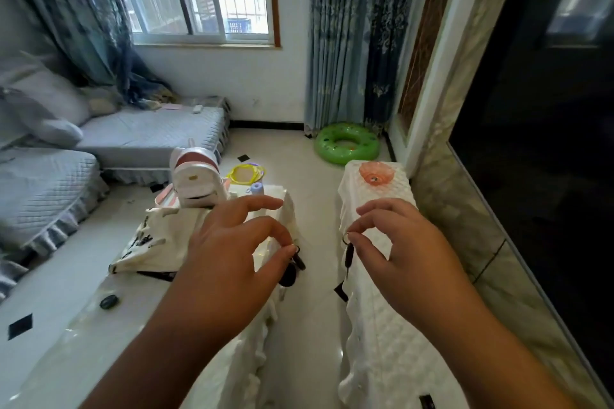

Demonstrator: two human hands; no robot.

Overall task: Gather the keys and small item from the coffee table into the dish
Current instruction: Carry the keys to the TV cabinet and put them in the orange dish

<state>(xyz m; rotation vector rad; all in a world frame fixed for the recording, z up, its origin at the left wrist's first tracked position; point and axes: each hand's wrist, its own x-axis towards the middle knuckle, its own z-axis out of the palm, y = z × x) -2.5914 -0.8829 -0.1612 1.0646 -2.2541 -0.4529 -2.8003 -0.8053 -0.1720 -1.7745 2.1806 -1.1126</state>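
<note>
The left hand [229,242] pinches a bunch of dark keys [292,267] between thumb and finger, over the edge of the tabletop [83,325]. The right hand [395,242] pinches a little ring with one thin dark key [348,254] hanging down. The pink dish [375,173] (something small sits inside) is farther away on the white stand [378,325], and a small dark item [109,301] lies on the tabletop.

Coffee-table surface [79,335]: glossy, clear plastic-looking cover. Side cloth [378,335]: white, quilted, matt. Dish [375,174]: translucent orange, glossy, plastic or glass. Keys [292,267]: black glossy heads. Small item [109,301]: dark, shiny. Floor [309,276]: polished tile.
</note>
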